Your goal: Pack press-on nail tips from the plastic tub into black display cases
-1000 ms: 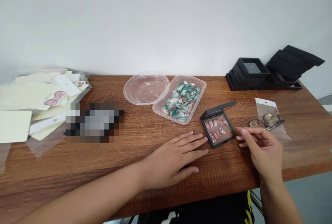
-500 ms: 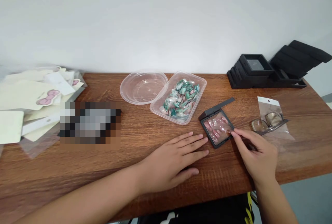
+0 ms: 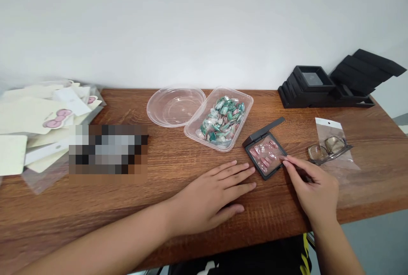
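A small black display case [image 3: 244, 143] lies on the table with its lid raised at the far side. Inside it are several pink, glossy false nails [image 3: 265, 161] on a clear surface. My right hand [image 3: 314, 185] has its thumb and forefinger pinched together at the case's right edge; whatever is between the fingertips is too small to make out. Flat on the wood rests my left hand [image 3: 219, 194], fingers spread, its fingertips close to the case's left side. Beyond the hands, a clear plastic tub [image 3: 191, 132] holds a heap of green, white and pink false nails [image 3: 223, 117].
An empty-looking round clear tub [image 3: 156, 111] touches the nail tub. Glasses [image 3: 334, 149] lie on a clear bag [image 3: 328, 123] at right. Black cases [image 3: 314, 96] are stacked by the wall. Bagged cream cards [image 3: 28, 111] and a blurred-out dark item [image 3: 111, 149] are at left.
The view has shifted very slightly. My right fingertips stay at the case's right edge, and a reddish spot beside them no longer shows clearly. My left hand has stayed in place.
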`<state>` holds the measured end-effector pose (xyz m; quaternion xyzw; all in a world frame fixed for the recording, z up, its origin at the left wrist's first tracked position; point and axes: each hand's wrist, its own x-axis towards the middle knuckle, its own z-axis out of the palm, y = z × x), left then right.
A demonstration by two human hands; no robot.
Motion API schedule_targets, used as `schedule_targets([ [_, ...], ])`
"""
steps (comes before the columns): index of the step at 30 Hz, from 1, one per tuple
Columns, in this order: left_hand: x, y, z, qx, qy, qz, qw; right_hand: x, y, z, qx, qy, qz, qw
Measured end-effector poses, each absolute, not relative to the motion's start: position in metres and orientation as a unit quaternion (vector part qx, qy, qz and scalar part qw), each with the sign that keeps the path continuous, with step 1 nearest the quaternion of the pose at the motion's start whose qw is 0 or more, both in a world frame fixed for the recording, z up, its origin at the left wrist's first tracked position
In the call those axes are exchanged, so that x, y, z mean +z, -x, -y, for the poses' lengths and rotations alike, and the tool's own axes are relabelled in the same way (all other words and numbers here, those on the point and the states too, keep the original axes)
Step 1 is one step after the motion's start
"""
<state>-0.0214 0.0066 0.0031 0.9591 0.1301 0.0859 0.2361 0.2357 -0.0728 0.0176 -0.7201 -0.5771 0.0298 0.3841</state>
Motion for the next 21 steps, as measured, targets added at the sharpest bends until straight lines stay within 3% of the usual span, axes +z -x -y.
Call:
schedule_targets([
  [21, 0.004, 0.020, -0.006, 0.079, -0.966, -0.128, 0.211, 0.014, -0.239, 0.057, -0.049, 0.690, 0.635, 0.344],
])
